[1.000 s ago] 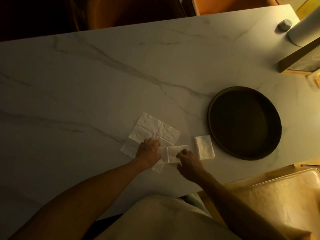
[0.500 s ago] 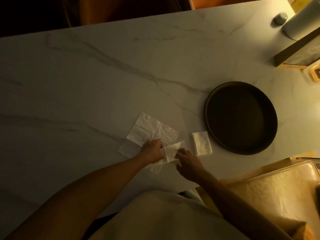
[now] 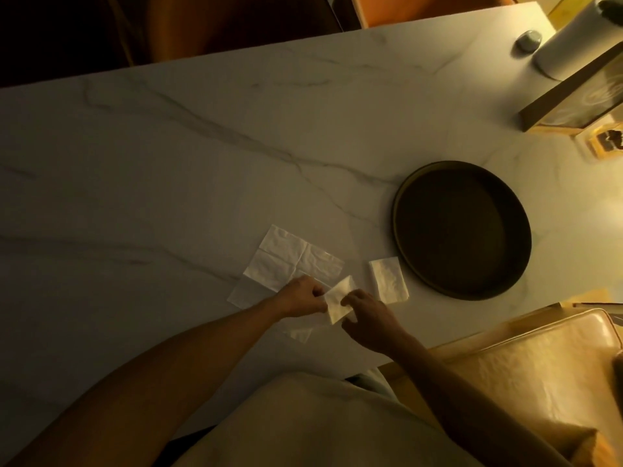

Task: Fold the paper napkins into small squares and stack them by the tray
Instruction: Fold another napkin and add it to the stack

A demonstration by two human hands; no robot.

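Observation:
A small folded white napkin (image 3: pixel 338 299) is lifted a little off the marble table, pinched between my left hand (image 3: pixel 301 296) on its left edge and my right hand (image 3: pixel 365 316) on its right edge. Behind my left hand lie unfolded white napkins (image 3: pixel 290 257), spread flat and overlapping. One folded napkin square (image 3: pixel 388 279) rests on the table just left of the round dark tray (image 3: pixel 404 197). A corner of another napkin (image 3: pixel 301 334) shows under my hands.
The marble table (image 3: pixel 168 163) stretches far to the left and back. At the back right stand a white paper roll (image 3: pixel 569 45), a small grey knob (image 3: pixel 527 40) and a framed box (image 3: pixel 573 96). A tan cushioned seat (image 3: pixel 539 372) is at the near right.
The small napkin that lay flat under my fingers has been raised off the table and folded smaller. Both hands have closed in on it.

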